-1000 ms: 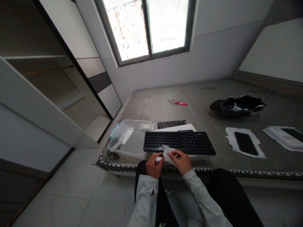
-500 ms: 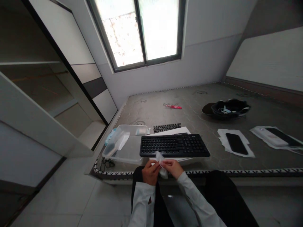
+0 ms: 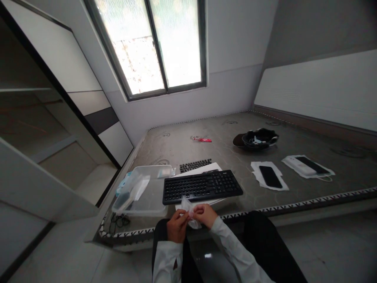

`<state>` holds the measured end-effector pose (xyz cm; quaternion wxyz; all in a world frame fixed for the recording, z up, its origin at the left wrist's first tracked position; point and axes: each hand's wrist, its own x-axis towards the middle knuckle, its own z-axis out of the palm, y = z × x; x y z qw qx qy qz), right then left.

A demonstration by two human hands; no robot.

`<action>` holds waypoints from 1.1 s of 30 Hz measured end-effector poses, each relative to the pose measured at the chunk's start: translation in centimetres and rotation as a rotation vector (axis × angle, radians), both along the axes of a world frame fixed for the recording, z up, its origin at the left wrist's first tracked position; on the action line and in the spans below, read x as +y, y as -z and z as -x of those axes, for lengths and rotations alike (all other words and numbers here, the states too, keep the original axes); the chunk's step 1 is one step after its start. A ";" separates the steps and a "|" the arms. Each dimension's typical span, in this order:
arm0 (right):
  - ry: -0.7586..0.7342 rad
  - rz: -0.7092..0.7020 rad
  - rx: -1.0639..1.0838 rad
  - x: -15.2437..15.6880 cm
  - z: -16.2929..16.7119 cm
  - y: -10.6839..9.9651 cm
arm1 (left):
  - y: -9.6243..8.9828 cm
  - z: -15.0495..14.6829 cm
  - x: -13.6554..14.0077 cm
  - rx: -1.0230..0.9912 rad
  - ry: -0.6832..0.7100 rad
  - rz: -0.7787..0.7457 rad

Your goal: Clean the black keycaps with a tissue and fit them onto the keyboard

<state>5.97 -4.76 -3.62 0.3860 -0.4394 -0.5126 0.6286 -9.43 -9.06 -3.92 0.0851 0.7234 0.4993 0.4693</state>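
Note:
Between my hands is a thin, crumpled, translucent white piece (image 3: 186,204); whether it is a tissue or a plastic bag I cannot make out. My left hand (image 3: 177,227) pinches it from the left, thumb and fingers together. From the right, my right hand (image 3: 206,214) grips it with the fingertips, close to the left ones. Just beyond both hands lies a black keyboard (image 3: 203,185), resting over a white flat item (image 3: 217,167). Behind the keyboard sits a panel of loose black keys (image 3: 195,165). To the left stands a clear plastic tray (image 3: 153,208) with white pieces inside.
On the right of the grey mattress (image 3: 182,147) lie a black phone (image 3: 270,177) on a white sheet and another dark phone (image 3: 312,164) beside a white device. An upturned cap (image 3: 259,140) holds small items. A red packet (image 3: 204,140) lies farther back; a black cable (image 3: 120,222) is near the front edge.
The camera has turned, so the scene sits further left and is slightly tilted. Both hands keep their pinch on the white piece, with only small finger movement.

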 end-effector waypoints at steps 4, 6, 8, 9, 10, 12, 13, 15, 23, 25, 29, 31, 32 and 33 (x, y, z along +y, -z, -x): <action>-0.023 -0.038 -0.022 -0.2 -0.3 -0.3 | -0.1 -0.1 -0.3 0.056 -0.005 0.005; -0.029 -0.079 -0.030 -0.3 -0.4 -0.5 | -0.3 -0.2 -0.3 0.056 -0.029 -0.009; -0.020 -0.118 -0.043 -0.3 -0.3 -0.5 | -0.4 -0.4 -0.4 0.045 -0.059 -0.022; -0.009 -0.130 -0.050 -0.3 -0.2 -0.4 | -0.5 -0.4 -0.5 0.039 -0.072 -0.022; 0.005 -0.133 -0.050 -0.3 -0.1 -0.3 | -0.6 -0.5 -0.5 0.035 -0.082 -0.018; 0.034 -0.116 -0.030 -0.3 0.1 -0.1 | -0.7 -0.5 -0.6 0.038 -0.093 -0.007; 0.045 -0.101 -0.014 -0.2 0.2 0.0 | -0.8 -0.6 -0.7 0.047 -0.097 -0.003; 0.060 -0.071 0.016 -0.2 0.3 0.1 | -0.9 -0.6 -0.8 0.068 -0.108 -0.011; -0.179 -0.075 0.125 -0.3 0.1 0.1 | -1.0 -0.4 -0.8 0.096 -0.142 -0.042; -0.172 -0.057 0.110 -0.3 0.2 0.2 | -0.9 -0.3 -0.8 0.114 -0.147 -0.049; -0.033 0.023 0.073 -0.3 0.6 0.7 | -0.5 -0.3 -0.7 0.145 -0.165 -0.068; 0.021 0.044 0.070 -0.3 0.8 0.9 | -0.4 -0.3 -0.6 0.135 -0.156 -0.073; 0.034 0.048 0.068 -0.2 0.9 0.9 | -0.4 -0.3 -0.6 0.121 -0.147 -0.073; 0.039 0.047 0.064 -0.2 0.9 0.8 | -0.4 -0.3 -0.5 0.102 -0.138 -0.072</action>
